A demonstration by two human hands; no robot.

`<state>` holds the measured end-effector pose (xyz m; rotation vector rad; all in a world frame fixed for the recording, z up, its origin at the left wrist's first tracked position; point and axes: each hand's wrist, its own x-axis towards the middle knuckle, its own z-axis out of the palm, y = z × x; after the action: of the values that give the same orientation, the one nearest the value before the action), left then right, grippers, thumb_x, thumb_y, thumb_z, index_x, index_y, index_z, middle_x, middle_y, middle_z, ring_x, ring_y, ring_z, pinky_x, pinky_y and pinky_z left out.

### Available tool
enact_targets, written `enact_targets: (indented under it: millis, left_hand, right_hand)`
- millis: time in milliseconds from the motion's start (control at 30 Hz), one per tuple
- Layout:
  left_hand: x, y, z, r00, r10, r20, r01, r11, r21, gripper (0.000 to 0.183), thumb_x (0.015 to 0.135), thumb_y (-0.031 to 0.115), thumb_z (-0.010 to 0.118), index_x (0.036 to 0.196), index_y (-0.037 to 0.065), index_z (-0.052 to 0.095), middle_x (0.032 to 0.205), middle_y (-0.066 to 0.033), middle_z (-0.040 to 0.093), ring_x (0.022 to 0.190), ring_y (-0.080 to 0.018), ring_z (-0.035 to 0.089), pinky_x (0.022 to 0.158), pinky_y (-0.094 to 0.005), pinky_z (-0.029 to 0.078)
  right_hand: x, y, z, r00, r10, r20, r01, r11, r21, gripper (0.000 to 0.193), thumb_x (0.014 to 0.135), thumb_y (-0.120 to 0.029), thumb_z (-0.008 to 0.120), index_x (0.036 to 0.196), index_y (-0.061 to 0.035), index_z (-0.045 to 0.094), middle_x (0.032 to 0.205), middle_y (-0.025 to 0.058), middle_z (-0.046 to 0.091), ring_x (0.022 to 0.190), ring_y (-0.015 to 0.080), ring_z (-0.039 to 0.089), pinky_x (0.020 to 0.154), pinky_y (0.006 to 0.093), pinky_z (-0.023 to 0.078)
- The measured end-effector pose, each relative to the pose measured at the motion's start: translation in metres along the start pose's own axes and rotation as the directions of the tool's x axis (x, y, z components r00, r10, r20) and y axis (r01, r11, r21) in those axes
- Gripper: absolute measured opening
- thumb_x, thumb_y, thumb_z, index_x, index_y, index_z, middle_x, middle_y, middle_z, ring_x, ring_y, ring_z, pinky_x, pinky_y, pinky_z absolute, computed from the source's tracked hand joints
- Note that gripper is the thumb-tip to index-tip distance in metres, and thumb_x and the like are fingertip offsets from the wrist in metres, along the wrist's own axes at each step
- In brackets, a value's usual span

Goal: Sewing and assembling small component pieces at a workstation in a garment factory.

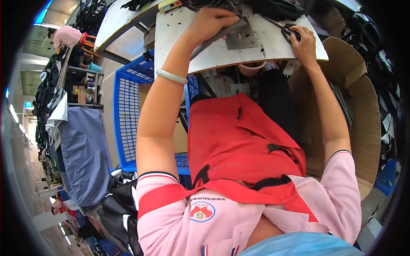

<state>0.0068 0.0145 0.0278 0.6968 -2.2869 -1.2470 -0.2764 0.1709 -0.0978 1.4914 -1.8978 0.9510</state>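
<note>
My left hand (211,22) rests on the white work table (179,38), its fingers closed over a long grey strip (222,35) that lies across a square metal plate (241,39). A pale bangle (171,77) circles that wrist. My right hand (303,40) lies near the table's right edge, fingers on a pair of dark scissors (287,29). Black fabric (277,7) is heaped at the far side of the table, between and beyond both hands. A red apron (239,141) covers my lap under the table.
A blue plastic crate (128,115) stands at my left, an open cardboard box (363,111) at my right. Black fabric pieces (119,205) lie on the floor at lower left. Another person in pink (66,36) sits at a far table at upper left.
</note>
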Motion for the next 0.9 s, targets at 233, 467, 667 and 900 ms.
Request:
enact_targets:
  millis: [233, 467, 667, 900]
  left_hand:
    - [-0.056, 0.010, 0.039, 0.964, 0.034, 0.263, -0.047, 0.998, 0.043, 0.030, 0.085, 0.026, 0.070, 0.101, 0.001, 0.072, 0.084, -0.0057, 0.070, 0.071, -0.0127, 0.063, 0.067, -0.0288, 0.051]
    - [-0.102, -0.010, 0.081, 0.969, 0.155, 0.193, -0.111, 0.969, -0.222, 0.030, 0.091, 0.028, 0.065, 0.102, 0.001, 0.070, 0.097, -0.0133, 0.070, 0.088, -0.0192, 0.066, 0.078, -0.0309, 0.051]
    - [-0.163, -0.050, 0.044, 0.753, -0.247, 0.610, 0.535, 0.770, -0.349, 0.040, 0.095, 0.035, 0.061, 0.083, -0.001, 0.069, 0.069, -0.0067, 0.067, 0.067, -0.0137, 0.065, 0.067, -0.0281, 0.052]
    - [-0.163, -0.045, 0.043, 0.756, -0.158, 0.635, 0.591, 0.580, -0.560, 0.033, 0.095, 0.030, 0.062, 0.082, 0.000, 0.068, 0.066, -0.0038, 0.062, 0.059, -0.0117, 0.057, 0.060, -0.0259, 0.048]
  right_hand:
    - [-0.039, -0.151, -0.065, 0.498, -0.191, 0.846, -0.617, 0.606, 0.501, 0.023, 0.083, -0.018, 0.073, 0.099, -0.0054, 0.063, 0.093, 0.0069, 0.064, 0.084, 0.0154, 0.060, 0.074, 0.0290, 0.048]
    - [-0.089, -0.166, -0.069, 0.456, 0.014, 0.890, -0.846, 0.318, 0.428, 0.029, 0.096, -0.031, 0.058, 0.102, -0.0033, 0.060, 0.081, 0.0040, 0.062, 0.073, 0.0089, 0.057, 0.066, 0.0252, 0.046]
    - [-0.072, -0.096, -0.103, 0.529, 0.221, 0.819, -0.840, 0.003, 0.542, 0.037, 0.100, -0.037, 0.052, 0.110, -0.0019, 0.061, 0.075, 0.0008, 0.057, 0.060, 0.0065, 0.049, 0.051, 0.0208, 0.037]
    - [-0.118, -0.120, -0.133, -0.043, -0.048, 0.998, -0.733, 0.681, 0.001, 0.022, 0.094, -0.020, 0.063, 0.083, -0.0011, 0.067, 0.069, 0.0021, 0.061, 0.053, 0.0091, 0.056, 0.049, 0.0221, 0.044]
